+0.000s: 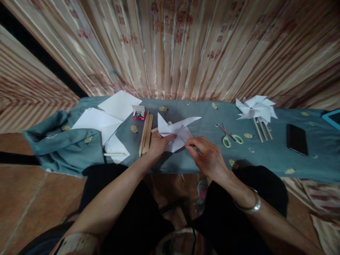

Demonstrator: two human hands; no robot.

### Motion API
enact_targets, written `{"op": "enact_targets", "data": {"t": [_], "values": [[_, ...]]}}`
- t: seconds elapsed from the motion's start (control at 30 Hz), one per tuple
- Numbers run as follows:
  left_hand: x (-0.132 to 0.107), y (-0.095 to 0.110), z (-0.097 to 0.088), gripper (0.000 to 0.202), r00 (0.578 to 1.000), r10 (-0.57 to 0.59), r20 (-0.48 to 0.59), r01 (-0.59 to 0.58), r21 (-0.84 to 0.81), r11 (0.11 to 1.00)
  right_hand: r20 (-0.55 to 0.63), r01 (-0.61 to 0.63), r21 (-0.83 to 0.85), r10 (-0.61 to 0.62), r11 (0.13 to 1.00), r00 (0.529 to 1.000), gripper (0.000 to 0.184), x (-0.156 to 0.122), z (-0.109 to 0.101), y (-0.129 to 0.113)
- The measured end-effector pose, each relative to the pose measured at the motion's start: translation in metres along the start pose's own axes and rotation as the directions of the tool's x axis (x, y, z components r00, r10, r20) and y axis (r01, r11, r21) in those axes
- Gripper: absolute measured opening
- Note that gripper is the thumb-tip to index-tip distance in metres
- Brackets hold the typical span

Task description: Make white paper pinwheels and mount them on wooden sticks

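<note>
A white paper pinwheel (178, 128), its blades partly folded inward, is held between my two hands over the cloth-covered bench. My left hand (159, 143) grips it from the left, the thumb pressed near its middle. With fingertips closed, my right hand (203, 150) pinches the lower right corner of the paper. Just left of my left hand lies a bundle of thin wooden sticks (146, 134). A small red and white box (138, 112) of shiny metal pins stands open behind them. Scissors (228, 136) with yellow-green handles rest right of my right hand.
White paper sheets (97, 122) and a white pen (114, 154) lie on the left. Several pinwheels on sticks (256, 109) lie at right, beside a black phone or wallet (296, 139). A blue-edged object (332, 117) sits far right. A pleated curtain (175, 53) hangs behind the bench.
</note>
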State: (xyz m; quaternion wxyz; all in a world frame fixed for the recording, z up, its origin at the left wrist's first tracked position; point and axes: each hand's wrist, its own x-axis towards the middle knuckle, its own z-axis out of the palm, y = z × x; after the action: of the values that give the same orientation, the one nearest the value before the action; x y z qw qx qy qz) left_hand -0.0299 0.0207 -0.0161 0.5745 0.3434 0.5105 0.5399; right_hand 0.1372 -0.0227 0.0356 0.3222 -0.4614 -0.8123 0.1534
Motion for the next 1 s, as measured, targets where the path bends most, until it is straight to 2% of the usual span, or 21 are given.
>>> {"op": "enact_targets", "data": {"t": [0.1,0.2,0.33,0.63,0.8,1.0], "values": [[0.0,-0.001,0.002,0.029,1.0,-0.008,0.001,0.008,0.027,1.0,-0.082,0.006,-0.019,-0.007,1.0,0.997,0.014,-0.001,0.004,0.008],[-0.001,-0.003,0.005,0.026,1.0,0.0,-0.001,0.0,0.06,0.998,-0.127,-0.06,-0.007,0.058,0.998,0.99,0.01,-0.005,0.009,0.015],[-0.004,-0.007,0.01,0.023,1.0,-0.018,0.015,0.017,0.054,0.998,-0.127,-0.161,0.089,0.171,0.983,0.977,0.006,-0.006,0.018,0.024],[-0.008,-0.016,0.011,0.022,0.996,-0.005,0.088,0.005,-0.008,1.0,-0.086,-0.248,0.367,0.298,0.896,0.951,0.004,-0.003,0.038,0.042],[-0.01,-0.013,0.01,0.024,0.994,-0.012,0.11,0.015,-0.027,1.0,-0.052,-0.283,0.429,0.337,0.858,0.94,0.004,-0.004,0.039,0.042],[-0.013,-0.01,0.01,0.025,0.993,-0.019,0.116,0.022,-0.027,0.999,-0.042,-0.292,0.427,0.341,0.856,0.939,0.005,-0.004,0.038,0.042]]}}
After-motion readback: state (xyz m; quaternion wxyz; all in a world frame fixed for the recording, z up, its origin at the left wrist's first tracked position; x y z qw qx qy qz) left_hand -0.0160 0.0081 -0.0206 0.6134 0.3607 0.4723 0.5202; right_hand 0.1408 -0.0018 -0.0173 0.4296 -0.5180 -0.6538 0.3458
